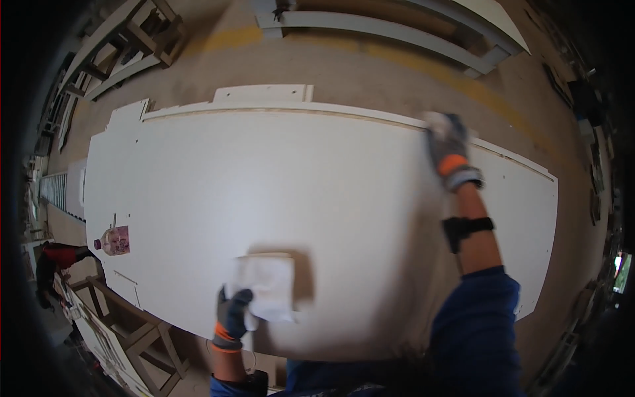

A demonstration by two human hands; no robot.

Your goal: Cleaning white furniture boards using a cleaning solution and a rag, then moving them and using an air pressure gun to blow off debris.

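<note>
A large white panel (317, 198) lies flat in front of me. Near its front edge my left hand (233, 316), gloved in grey with an orange cuff, is closed on a white sheet, paper or thin cloth (268, 281). The sheet hangs just above the panel and casts a shadow on it. My right arm reaches across to the panel's far edge. There my right hand (448, 147), in a matching glove and smeared by motion, is closed on a whitish wad (436, 121) pressed at the edge; its kind is too blurred to tell.
A clear bottle with a purple cap and pinkish contents (114, 241) lies on the panel's left end. More white boards (264, 94) stick out past the far edge. Beyond stand a grey metal frame (370, 30) and a wooden rack (122, 49). Another person (59, 258) is at the far left.
</note>
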